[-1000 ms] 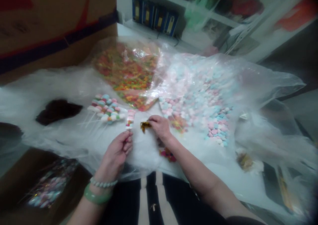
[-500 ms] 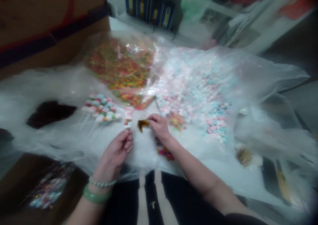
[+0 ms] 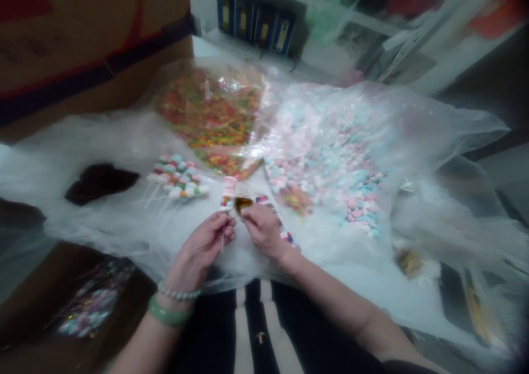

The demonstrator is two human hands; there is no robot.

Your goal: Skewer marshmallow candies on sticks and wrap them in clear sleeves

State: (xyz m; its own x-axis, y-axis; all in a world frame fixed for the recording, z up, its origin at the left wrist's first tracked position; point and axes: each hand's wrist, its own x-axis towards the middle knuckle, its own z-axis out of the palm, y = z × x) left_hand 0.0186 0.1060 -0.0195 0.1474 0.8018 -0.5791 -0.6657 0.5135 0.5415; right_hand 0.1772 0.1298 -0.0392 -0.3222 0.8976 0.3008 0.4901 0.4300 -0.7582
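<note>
Jade-bangled left hand pinches a white stick beside the right hand.

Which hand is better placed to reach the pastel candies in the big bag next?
Probably the right hand: it sits closer to the pastel candies, though its fingers pinch an amber piece. The left hand is farther away and holds a candy stick.

Beyond the left hand lies a clear bag of gummies (mostly orange and green), and beyond the right hand a bag of pastel candies. Farther out are a cardboard box and a shelf with blue boxes. Left of the left hand sits a dark carton.
</note>
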